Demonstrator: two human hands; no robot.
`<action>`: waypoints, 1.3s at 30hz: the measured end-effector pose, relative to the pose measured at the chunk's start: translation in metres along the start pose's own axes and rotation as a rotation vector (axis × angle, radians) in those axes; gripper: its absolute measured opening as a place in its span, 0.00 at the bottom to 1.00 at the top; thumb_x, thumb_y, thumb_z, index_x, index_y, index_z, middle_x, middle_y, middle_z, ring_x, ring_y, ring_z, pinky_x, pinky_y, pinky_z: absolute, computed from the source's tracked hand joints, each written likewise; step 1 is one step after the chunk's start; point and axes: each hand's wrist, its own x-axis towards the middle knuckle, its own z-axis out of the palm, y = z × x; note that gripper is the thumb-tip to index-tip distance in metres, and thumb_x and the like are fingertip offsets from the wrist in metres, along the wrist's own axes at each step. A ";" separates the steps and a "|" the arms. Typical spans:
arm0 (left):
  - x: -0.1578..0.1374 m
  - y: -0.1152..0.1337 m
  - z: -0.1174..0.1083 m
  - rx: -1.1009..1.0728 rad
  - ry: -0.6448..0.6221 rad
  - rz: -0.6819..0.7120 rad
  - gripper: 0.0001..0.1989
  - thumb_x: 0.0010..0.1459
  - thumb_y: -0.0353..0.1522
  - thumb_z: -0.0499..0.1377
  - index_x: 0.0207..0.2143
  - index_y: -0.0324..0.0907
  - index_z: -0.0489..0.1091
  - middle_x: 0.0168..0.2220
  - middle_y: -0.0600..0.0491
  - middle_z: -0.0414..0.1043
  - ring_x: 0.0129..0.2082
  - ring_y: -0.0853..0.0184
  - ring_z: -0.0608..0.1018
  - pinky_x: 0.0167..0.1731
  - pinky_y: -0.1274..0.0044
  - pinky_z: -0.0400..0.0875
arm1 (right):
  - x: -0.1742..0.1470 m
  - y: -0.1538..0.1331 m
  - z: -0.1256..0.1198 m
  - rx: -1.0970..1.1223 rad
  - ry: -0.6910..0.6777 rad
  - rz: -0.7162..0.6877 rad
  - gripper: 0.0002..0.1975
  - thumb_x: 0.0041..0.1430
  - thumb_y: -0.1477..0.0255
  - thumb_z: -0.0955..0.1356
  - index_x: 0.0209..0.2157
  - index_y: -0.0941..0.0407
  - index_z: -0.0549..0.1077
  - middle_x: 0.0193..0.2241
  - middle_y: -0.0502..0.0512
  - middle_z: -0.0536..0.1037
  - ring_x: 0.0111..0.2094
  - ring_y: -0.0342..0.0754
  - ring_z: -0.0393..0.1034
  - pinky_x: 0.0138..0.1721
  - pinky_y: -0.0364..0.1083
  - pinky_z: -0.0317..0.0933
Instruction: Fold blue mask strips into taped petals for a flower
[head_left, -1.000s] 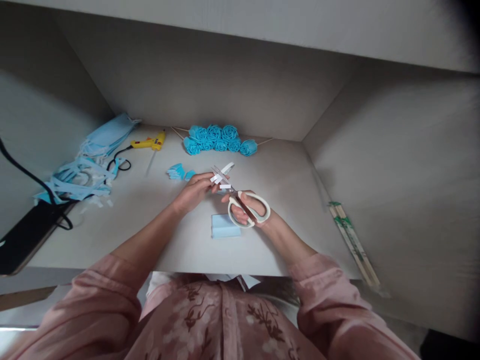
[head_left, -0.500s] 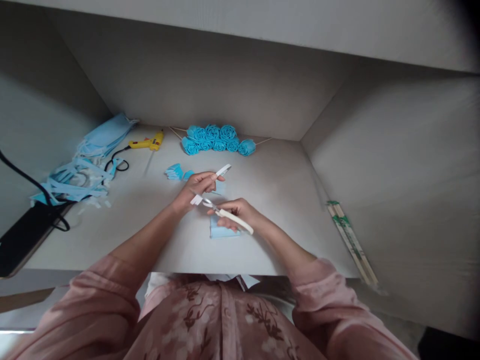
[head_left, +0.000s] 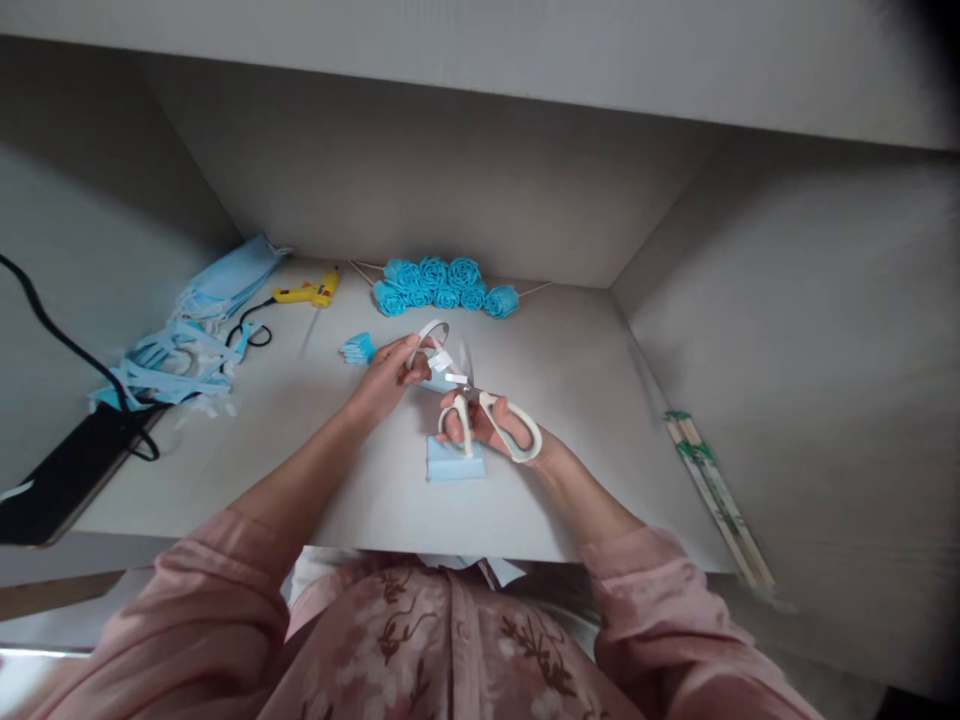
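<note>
Pale surface (head_left: pixel 592 380), walled by plain grey panels at back and sides; upper right corner of the view darkened. Far left: one flat dark slab (head_left: pixel 75 480), nature unclear, crossed by a black cable (head_left: pixel 56 320) cut off at the left edge. Beyond it: tangle of light-blue strips (head_left: pixel 161 370), too interlaced to count; stack of blue masks (head_left: pixel 232 278), overlapping, by the wall. Next: one yellow glue gun (head_left: pixel 307 291), its cord partly lost among the strips. Then: cluster of cut blue pieces (head_left: pixel 358 348), just beside the left hand (head_left: pixel 386 375). Left hand: thumb and forefinger pinching a white looped band (head_left: pixel 429 328); remaining fingers curled, partly concealed. Back centre: group of blue roses (head_left: pixel 448 280), thin stems showing at either end, others hidden. Centre: white slips (head_left: pixel 455 379) by the blades, contact not determinable; light-blue piece behind, mostly covered. Nearer: one folded blue sheet (head_left: pixel 454 465), flat, upper part under the scissors (head_left: pixel 466 420). Right hand (head_left: pixel 491 428): fingers through both white handles, these spread apart; blades blurred. Far right: bundle of wooden sticks (head_left: pixel 720 500), green-marked wrapping, lettering illegible.
</note>
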 end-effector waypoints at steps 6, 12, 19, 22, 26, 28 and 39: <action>-0.002 0.003 0.000 -0.024 -0.026 -0.020 0.24 0.56 0.48 0.61 0.44 0.36 0.76 0.15 0.63 0.50 0.19 0.74 0.60 0.30 0.79 0.65 | 0.000 0.003 -0.005 0.010 -0.036 0.061 0.38 0.55 0.40 0.62 0.49 0.60 0.70 0.29 0.51 0.71 0.30 0.44 0.67 0.42 0.51 0.70; -0.002 0.000 -0.001 -0.031 -0.066 -0.046 0.26 0.56 0.49 0.61 0.44 0.37 0.76 0.15 0.63 0.50 0.19 0.74 0.60 0.32 0.79 0.65 | -0.002 0.002 -0.009 0.014 -0.033 0.089 0.38 0.55 0.41 0.62 0.49 0.60 0.70 0.28 0.51 0.71 0.30 0.44 0.69 0.36 0.48 0.71; -0.003 0.002 0.000 0.039 -0.102 -0.081 0.29 0.56 0.51 0.59 0.46 0.35 0.75 0.15 0.62 0.50 0.19 0.72 0.61 0.30 0.78 0.63 | -0.002 0.001 -0.007 0.007 -0.068 0.112 0.37 0.56 0.41 0.62 0.48 0.61 0.71 0.28 0.51 0.70 0.29 0.43 0.67 0.35 0.47 0.72; -0.003 0.002 0.000 0.064 -0.103 -0.089 0.29 0.57 0.51 0.59 0.46 0.36 0.75 0.16 0.61 0.54 0.19 0.73 0.61 0.28 0.79 0.60 | -0.003 0.002 -0.009 -0.002 -0.088 0.116 0.37 0.56 0.41 0.62 0.47 0.61 0.71 0.29 0.51 0.70 0.29 0.42 0.68 0.33 0.46 0.72; -0.003 0.002 -0.001 0.090 -0.124 -0.105 0.30 0.57 0.52 0.57 0.47 0.35 0.75 0.16 0.61 0.53 0.19 0.72 0.61 0.27 0.78 0.59 | -0.005 0.003 -0.012 -0.017 -0.101 0.119 0.36 0.57 0.41 0.61 0.46 0.61 0.71 0.29 0.52 0.71 0.28 0.43 0.68 0.32 0.46 0.71; -0.005 0.004 0.000 0.101 -0.149 -0.116 0.30 0.57 0.52 0.57 0.47 0.35 0.75 0.16 0.61 0.52 0.19 0.73 0.58 0.26 0.78 0.57 | -0.005 0.002 -0.011 -0.011 -0.107 0.117 0.35 0.58 0.42 0.61 0.44 0.61 0.71 0.29 0.52 0.71 0.29 0.43 0.69 0.32 0.45 0.70; -0.010 0.005 0.001 0.184 -0.310 -0.147 0.30 0.54 0.52 0.59 0.47 0.37 0.76 0.21 0.56 0.60 0.21 0.73 0.58 0.23 0.78 0.51 | -0.004 0.004 -0.010 0.015 -0.126 0.138 0.36 0.56 0.41 0.62 0.44 0.62 0.71 0.28 0.52 0.71 0.26 0.43 0.70 0.31 0.45 0.70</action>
